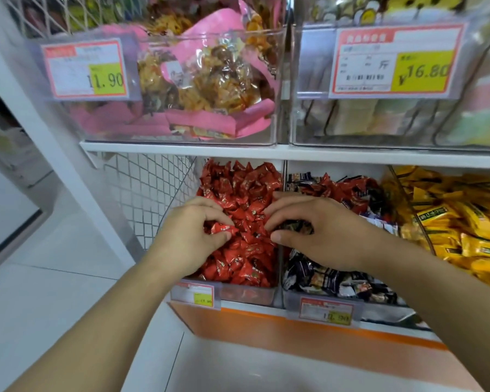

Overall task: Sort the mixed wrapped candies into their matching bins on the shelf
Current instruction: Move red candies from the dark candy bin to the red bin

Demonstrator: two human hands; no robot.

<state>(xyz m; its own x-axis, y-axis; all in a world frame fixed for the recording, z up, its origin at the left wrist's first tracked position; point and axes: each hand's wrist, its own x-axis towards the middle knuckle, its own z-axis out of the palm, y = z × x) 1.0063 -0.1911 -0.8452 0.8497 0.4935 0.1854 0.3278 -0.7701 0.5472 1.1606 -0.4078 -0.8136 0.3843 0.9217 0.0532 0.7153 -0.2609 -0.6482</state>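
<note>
Head view: nearest me, at the front edge of the lower shelf [266, 314], two price tags hang on the clear bins, one [195, 295] on the red bin and one [326, 312] on the bin beside it. Both my hands are over the red candies [244, 258], which fill the left bin [246, 297] of the lower shelf. My left hand [190, 236] has its fingers curled and pinches a single red candy [220, 229] between thumb and fingertips, just above the heap. My right hand [320, 233] reaches across the divider between the two bins; its fingers are curled round a dark wrapped candy [296, 226], thumb underneath. The neighbouring bin to the right holds dark candies [331, 278] at the front with red ones mixed in toward the back. Further right lies a heap of yellow candies [458, 222]. On the upper shelf, a clear bin holds pink-wrapped snacks [204, 80], tagged 11.90 [85, 69]; the bin to its right carries a tag reading 16.80 [393, 60].
</note>
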